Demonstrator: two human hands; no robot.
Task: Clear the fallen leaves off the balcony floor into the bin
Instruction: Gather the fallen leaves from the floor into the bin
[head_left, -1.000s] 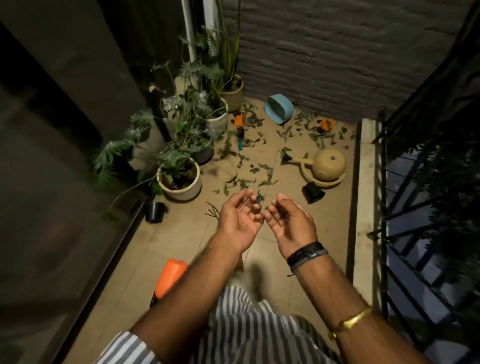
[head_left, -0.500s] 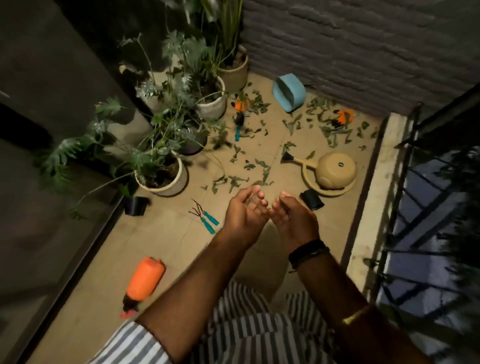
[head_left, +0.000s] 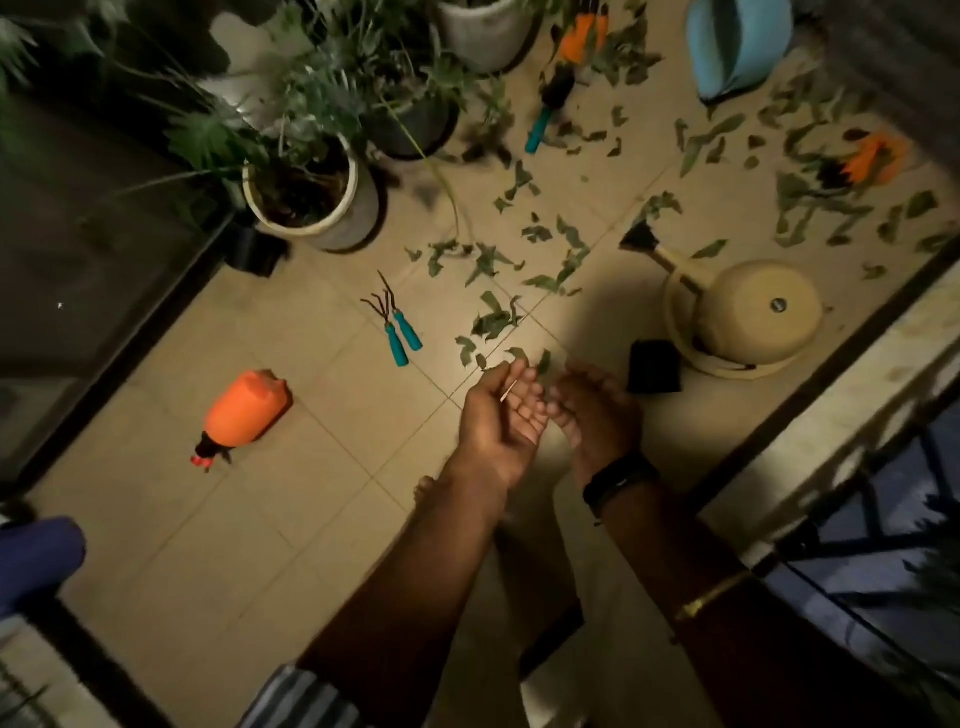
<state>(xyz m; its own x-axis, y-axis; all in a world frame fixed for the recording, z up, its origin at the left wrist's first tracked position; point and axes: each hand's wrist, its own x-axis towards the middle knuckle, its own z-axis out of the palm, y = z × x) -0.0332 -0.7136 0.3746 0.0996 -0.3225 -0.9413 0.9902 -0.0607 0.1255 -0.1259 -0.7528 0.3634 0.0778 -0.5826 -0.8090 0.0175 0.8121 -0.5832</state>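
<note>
1. Two bare hands hover side by side over the tiled floor, palms up and cupped: the left hand shows a thin pale sliver across its fingers, though whether it is pinched I cannot tell; the right hand holds nothing visible.
2. Scattered green fallen leaves lie just beyond the fingertips, the nearest patch ahead and slightly left, so the left hand is nearer.
3. No bin can be identified for certain; a light blue plastic container lies tipped far ahead.

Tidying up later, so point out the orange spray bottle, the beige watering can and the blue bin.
orange spray bottle (head_left: 248, 410), head view, its body
beige watering can (head_left: 761, 307), head view, its domed top
blue bin (head_left: 737, 44), head view, its side
</note>
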